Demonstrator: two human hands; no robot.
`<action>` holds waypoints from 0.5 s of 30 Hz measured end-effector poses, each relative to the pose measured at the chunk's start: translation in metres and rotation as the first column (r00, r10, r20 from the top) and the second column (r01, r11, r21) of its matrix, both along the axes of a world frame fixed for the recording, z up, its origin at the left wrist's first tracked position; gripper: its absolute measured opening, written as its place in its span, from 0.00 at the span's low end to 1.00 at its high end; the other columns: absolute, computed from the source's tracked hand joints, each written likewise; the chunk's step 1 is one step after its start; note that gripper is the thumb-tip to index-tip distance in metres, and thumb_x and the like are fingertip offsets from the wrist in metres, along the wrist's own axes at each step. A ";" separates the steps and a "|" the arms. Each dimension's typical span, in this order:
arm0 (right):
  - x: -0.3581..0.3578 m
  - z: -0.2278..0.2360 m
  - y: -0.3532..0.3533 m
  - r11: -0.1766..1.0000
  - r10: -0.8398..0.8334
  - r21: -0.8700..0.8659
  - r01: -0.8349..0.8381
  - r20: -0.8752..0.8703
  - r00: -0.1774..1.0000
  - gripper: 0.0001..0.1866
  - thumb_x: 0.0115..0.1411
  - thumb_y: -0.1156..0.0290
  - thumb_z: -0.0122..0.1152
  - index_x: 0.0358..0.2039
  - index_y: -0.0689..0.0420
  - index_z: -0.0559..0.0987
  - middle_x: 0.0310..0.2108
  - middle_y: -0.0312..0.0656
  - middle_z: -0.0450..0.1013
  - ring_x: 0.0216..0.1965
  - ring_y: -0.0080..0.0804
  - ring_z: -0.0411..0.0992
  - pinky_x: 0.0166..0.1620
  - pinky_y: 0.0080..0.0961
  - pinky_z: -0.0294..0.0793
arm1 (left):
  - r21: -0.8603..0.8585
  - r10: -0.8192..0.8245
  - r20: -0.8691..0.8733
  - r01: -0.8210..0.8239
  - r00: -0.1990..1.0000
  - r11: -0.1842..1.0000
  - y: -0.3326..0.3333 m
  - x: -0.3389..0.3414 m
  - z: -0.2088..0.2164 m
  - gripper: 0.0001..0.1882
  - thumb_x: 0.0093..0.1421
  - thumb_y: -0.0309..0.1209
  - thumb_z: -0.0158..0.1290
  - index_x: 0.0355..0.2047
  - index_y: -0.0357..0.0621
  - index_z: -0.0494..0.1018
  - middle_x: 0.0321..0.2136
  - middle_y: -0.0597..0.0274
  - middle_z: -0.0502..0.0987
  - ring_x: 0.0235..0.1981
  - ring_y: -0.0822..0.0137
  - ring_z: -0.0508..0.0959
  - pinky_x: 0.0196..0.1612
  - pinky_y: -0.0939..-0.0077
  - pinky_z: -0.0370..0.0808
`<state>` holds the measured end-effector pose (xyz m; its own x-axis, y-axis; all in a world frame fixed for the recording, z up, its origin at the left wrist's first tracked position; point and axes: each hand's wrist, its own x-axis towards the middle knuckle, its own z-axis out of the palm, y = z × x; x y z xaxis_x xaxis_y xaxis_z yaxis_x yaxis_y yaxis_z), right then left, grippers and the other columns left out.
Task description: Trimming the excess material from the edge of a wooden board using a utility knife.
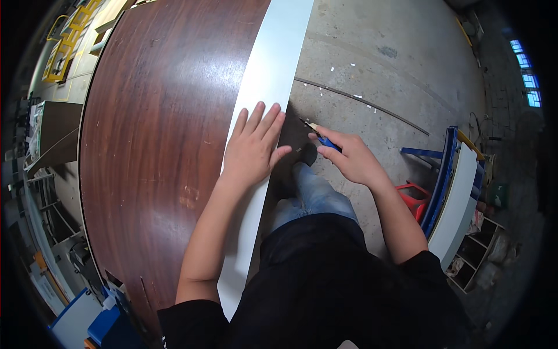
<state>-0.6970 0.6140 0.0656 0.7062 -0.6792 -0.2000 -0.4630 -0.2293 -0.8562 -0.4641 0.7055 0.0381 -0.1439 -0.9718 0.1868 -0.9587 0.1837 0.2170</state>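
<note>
My left hand lies flat on a long white panel, fingers stretched out and thumb apart. The panel runs along the right edge of a glossy brown wood-grain tabletop. Just past the panel's right edge, my right hand is closed around a small blue-handled tool. Its slim dark tip points up and left, toward the panel edge. Whether it is a knife or a screwdriver I cannot make out.
On the concrete floor lie a thin dark strip and several white scraps. Right of me stand a red stool, a blue frame with pale panels and a shelf unit. A blue bin stands at lower left; yellow racks stand far left.
</note>
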 end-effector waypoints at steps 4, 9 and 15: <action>0.011 0.007 -0.016 0.973 -0.050 0.218 0.072 -0.103 0.993 0.23 0.67 0.66 0.55 0.61 0.61 0.71 0.49 0.49 0.78 0.40 0.37 0.78 0.48 0.30 0.75 | 0.126 -0.119 -0.179 0.142 0.977 0.982 0.029 -0.005 0.006 0.31 0.62 0.46 0.56 0.61 0.43 0.69 0.66 0.58 0.64 0.69 0.52 0.60 0.70 0.53 0.55; 0.027 -0.018 -0.028 0.982 -0.002 -0.189 -0.002 -0.020 1.000 0.22 0.68 0.61 0.53 0.58 0.59 0.74 0.44 0.52 0.77 0.45 0.50 0.75 0.50 0.39 0.74 | -0.048 0.064 -0.575 -0.112 0.816 0.993 0.029 -0.002 0.002 0.14 0.58 0.27 0.61 0.45 0.42 0.81 0.46 0.54 0.81 0.49 0.54 0.80 0.54 0.64 0.76; 0.046 -0.014 -0.042 0.950 -0.015 -0.310 -0.027 -0.133 0.991 0.19 0.65 0.63 0.57 0.54 0.53 0.79 0.35 0.49 0.76 0.39 0.49 0.75 0.45 0.39 0.74 | -0.142 0.212 -0.592 -0.360 0.777 0.922 -0.041 0.007 -0.010 0.11 0.57 0.29 0.61 0.41 0.44 0.82 0.40 0.56 0.81 0.43 0.54 0.79 0.48 0.64 0.74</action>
